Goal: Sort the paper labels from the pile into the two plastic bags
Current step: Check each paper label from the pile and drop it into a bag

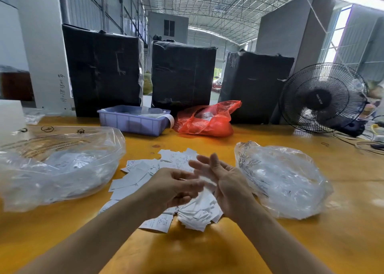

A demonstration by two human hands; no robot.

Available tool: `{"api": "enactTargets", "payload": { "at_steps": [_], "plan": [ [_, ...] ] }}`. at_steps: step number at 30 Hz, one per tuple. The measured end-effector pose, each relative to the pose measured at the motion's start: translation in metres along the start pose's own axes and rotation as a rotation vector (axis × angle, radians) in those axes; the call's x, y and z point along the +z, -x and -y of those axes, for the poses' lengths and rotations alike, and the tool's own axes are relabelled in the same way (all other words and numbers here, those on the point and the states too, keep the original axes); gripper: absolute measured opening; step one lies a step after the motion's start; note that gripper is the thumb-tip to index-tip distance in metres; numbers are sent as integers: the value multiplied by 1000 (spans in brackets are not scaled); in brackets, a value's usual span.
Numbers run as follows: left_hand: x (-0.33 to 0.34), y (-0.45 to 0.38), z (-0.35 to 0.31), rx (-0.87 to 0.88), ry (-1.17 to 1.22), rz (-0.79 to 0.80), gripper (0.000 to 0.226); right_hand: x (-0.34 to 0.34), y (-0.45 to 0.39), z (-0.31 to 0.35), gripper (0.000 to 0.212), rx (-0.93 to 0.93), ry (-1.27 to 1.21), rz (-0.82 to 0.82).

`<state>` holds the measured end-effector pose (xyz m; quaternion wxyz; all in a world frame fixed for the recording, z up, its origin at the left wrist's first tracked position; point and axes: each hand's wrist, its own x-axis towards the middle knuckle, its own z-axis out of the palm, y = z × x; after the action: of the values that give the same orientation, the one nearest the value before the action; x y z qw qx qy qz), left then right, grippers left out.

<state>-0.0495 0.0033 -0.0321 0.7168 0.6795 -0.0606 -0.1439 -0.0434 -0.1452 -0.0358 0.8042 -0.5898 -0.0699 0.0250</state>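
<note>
A pile of white paper labels (143,176) lies spread on the yellow table (207,251), between two clear plastic bags. The left bag (56,165) is large and holds labels; the right bag (284,180) is crumpled and also holds some. Both hands hover over the near part of the pile. My left hand (174,188) has its fingers curled, and a blurred white label (205,182) sits between the two hands. My right hand (224,182) is turned palm inward with straight fingers. Motion blur hides which fingers touch the label.
A lilac plastic bin (133,121) and a red plastic bag (205,120) sit at the back of the table. Behind them stand three black-wrapped bales (182,74). A black fan (322,98) and cables occupy the far right.
</note>
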Motion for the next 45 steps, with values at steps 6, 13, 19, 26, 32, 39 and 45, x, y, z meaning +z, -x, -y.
{"api": "enactTargets", "payload": {
  "at_steps": [6, 13, 19, 26, 32, 39, 45],
  "plan": [
    [-9, -2, -3, 109, -111, -129, 14, -5, -3, 3, 55, 61, -2, -52],
    [-20, -5, -5, 142, -185, -252, 20, -4, 1, 1, 44, 151, 181, 26],
    [-21, -5, -7, 77, -19, -201, 30, -4, -1, -6, 10, 127, 94, 1],
    [-21, -8, -3, 153, -86, -199, 14, -5, 0, -5, 9, 90, 190, -6],
    [-24, -3, -8, 84, -367, 113, 54, -7, 0, -5, 21, -150, 407, 71],
    [-28, -6, -9, 187, -358, -96, 18, -3, -1, -12, 43, -205, 519, 58],
    [-55, -14, -14, 228, -87, -429, 19, 3, -10, -37, 31, -600, 1263, 44]
  ]
}}
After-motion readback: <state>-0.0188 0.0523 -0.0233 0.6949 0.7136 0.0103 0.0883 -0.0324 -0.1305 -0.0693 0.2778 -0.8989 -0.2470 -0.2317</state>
